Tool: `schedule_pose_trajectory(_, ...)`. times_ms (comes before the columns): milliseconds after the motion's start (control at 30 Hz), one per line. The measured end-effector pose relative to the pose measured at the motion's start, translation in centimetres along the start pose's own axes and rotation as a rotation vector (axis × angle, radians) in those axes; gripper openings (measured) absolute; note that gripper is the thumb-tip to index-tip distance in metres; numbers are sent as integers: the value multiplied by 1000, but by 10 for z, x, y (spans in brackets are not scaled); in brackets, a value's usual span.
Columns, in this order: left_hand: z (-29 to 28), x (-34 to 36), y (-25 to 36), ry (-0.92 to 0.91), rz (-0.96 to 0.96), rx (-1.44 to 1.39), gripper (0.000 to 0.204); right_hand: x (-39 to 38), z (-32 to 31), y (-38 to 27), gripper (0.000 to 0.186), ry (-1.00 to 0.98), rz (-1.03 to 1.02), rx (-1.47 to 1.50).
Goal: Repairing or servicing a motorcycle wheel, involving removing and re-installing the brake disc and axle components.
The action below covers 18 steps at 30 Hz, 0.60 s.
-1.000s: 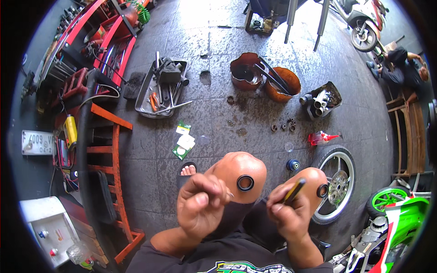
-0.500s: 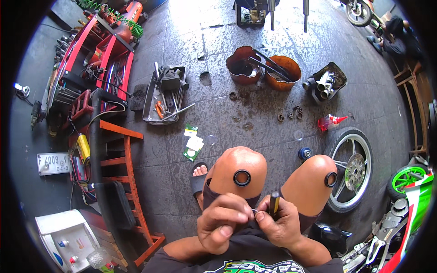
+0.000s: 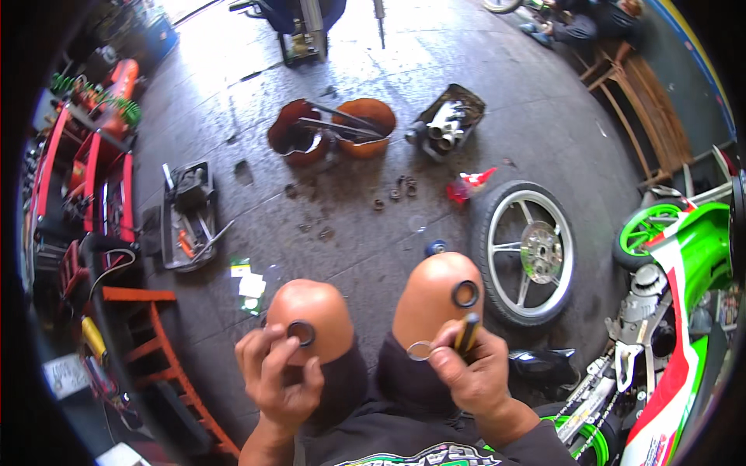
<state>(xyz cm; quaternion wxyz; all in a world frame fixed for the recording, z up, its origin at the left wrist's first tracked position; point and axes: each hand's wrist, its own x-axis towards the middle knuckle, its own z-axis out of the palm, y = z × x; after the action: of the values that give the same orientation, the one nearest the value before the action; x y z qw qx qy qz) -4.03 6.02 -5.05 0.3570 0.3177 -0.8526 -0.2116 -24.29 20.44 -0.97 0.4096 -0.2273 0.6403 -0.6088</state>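
Observation:
My left hand [image 3: 278,377] is raised in front of my left knee, its fingers apart and curved, with nothing visible in them. Right beside its fingertips, a black ring seal [image 3: 311,336] rests on that knee; whether they touch it I cannot tell. In my right hand [image 3: 480,374] is a screwdriver with a yellow and black handle [image 3: 468,332], pointing up. Between that hand's thumb and finger is a thin metal ring [image 3: 411,353]. A second black ring seal [image 3: 465,304] lies on my right knee, just beyond the right hand.
Ahead on the floor stand rusty cut-open cans [image 3: 390,116], a tub of metal tubes [image 3: 478,95] and a tool tray [image 3: 180,262]. A spoked wheel [image 3: 494,203] lies to the right, near a red bottle [image 3: 466,185]. Green motorcycle parts [image 3: 703,233] are at far right, a red rack [image 3: 124,217] at left.
My hands have parted: the left moved away to the left and opened, while the right keeps the screwdriver and the thin ring. The whole view has swung to the right.

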Motion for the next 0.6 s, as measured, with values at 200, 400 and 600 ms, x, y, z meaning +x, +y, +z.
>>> schedule_pose_trajectory(200, 57, 22, 58, -175, -11, -377, 32, 18, -48, -2, 13, 299, 10, -176)
schedule_pose_trajectory(400, 99, 46, 70, -207, 126, -370, 36, 28, -60, 9, 10, 231, 45, -176)
schedule_pose_trajectory(600, 112, 48, 68, -218, 161, -356, 37, 37, -60, 12, 12, 201, -7, -266)
